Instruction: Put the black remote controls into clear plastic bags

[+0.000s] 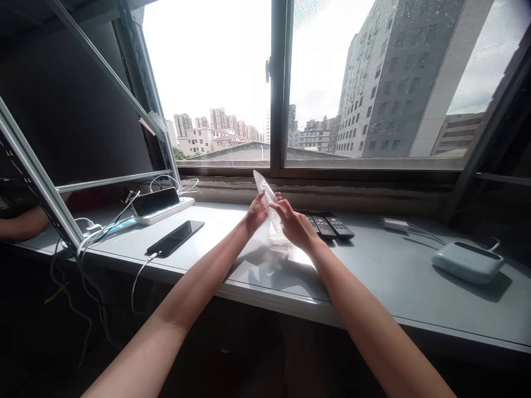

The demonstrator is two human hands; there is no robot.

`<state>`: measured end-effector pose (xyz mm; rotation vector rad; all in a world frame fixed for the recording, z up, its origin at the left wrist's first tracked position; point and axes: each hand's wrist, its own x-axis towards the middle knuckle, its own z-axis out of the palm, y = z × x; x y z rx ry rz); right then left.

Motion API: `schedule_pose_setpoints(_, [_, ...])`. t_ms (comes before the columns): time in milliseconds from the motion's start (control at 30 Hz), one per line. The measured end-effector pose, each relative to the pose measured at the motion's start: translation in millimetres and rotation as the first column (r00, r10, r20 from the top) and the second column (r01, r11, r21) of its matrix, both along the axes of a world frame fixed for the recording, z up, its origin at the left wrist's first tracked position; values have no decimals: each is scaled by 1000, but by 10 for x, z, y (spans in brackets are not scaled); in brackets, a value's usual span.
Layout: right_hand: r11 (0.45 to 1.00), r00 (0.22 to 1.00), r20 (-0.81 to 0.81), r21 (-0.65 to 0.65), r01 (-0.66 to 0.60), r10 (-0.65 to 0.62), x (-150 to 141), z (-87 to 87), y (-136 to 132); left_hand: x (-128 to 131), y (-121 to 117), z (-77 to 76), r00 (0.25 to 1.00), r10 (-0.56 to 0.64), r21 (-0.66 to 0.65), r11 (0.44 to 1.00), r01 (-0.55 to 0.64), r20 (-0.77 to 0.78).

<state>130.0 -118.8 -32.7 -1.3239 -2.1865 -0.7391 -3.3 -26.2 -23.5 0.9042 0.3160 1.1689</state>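
Observation:
Between my two hands, above the middle of the grey table (373,276), a clear plastic bag (262,182) stands tilted, its pointed corner up toward the window. My left hand (258,212) grips the bag from the left, thumb on its face. From the right, my right hand (295,224) has bent fingers pinching the bag's side. Whether anything is inside the bag I cannot tell. Several black remote controls (332,225) lie side by side just behind and right of my right hand, which partly hides them. Below the bag, something clear and shiny (280,242) rests on the table.
A black phone (176,237) with a white cable lies to the left. Behind it, another phone (156,202) leans near a white power strip (166,211). A metal rack (41,171) bounds the left; another person's arm (25,224) shows beyond. A blue-grey device (468,262) sits right.

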Motion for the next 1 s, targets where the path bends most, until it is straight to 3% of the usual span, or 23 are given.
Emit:
schedule_pose_setpoints(167, [1000,1000,0,-14,6,-6,-14,-3,-5,-76,72,27,998,48,-33,998,-46,41])
schedule_pose_setpoints(333, [1000,999,-30,-16,11,-11,67,-38,46,-287,293,2,987,157,-123,981,-151,43])
schedule_pose_setpoints(467, [989,983,-106,4,151,-149,256,-65,129,-451,439,-49,962,265,-193,949,-248,67])
schedule_pose_setpoints(567, [906,875,-237,-91,413,-423,449,-115,200,-495,483,-58,946,305,-207,938,-278,112])
schedule_pose_setpoints(633, [784,715,-322,-231,577,-621,581,-165,238,-494,485,-47,943,304,-211,939,-274,131])
schedule_pose_setpoints(700, [647,538,-359,-415,639,-762,702,-209,265,-487,473,-28,943,299,-228,937,-263,143])
schedule_pose_setpoints(767, [564,430,-366,-571,596,-825,801,-231,278,-487,457,-12,943,298,-254,933,-254,150])
schedule_pose_setpoints(833, [544,388,-384,-644,538,-838,875,-230,282,-495,448,-6,942,297,-268,931,-248,158])
schedule_pose_setpoints(1000, [561,366,-426,-658,502,-827,957,-189,276,-521,467,-35,936,312,-265,928,-264,163])
